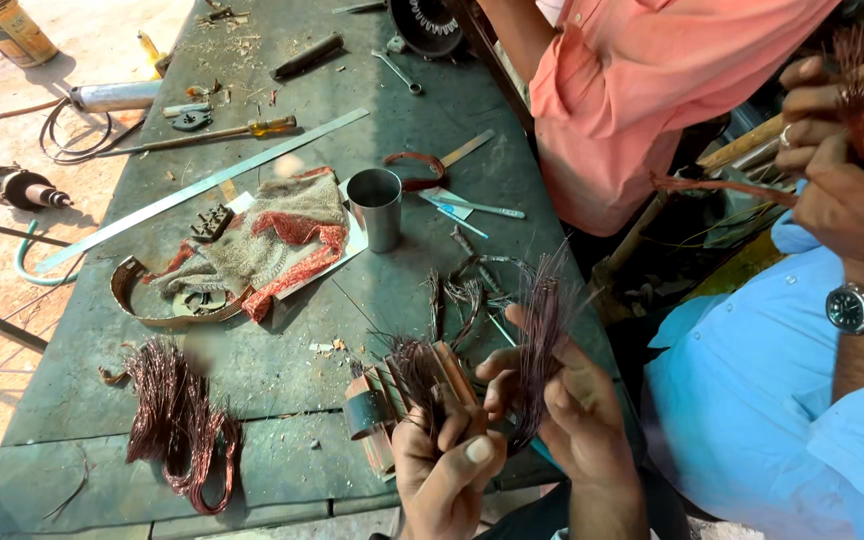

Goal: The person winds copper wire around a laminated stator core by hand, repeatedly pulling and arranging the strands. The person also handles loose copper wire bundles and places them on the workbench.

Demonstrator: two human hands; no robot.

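Left hand (444, 462) grips a wound motor core (397, 400) at the workbench's (282, 360) near edge. Right hand (572, 420), fingers closed, pinches its copper wires (540, 330).

illumination: strong daylight, outdoor. the sandy ground (102, 40) at upper left is near overexposure, with washed-out detail. the green table (282, 360) is evenly lit at mid level; a soft-edged shadow darkens its near left part. the steel cup (376, 208) and the long metal ruler (202, 185) show mild specular glare. the recess at right centre, between the two other persons, is underexposed. sharpness: the centre is acceptable; both hands (512, 430) and the copper wire strands (542, 330) show slight motion blur. wide-angle distortion bends the table edges toward the frame borders.
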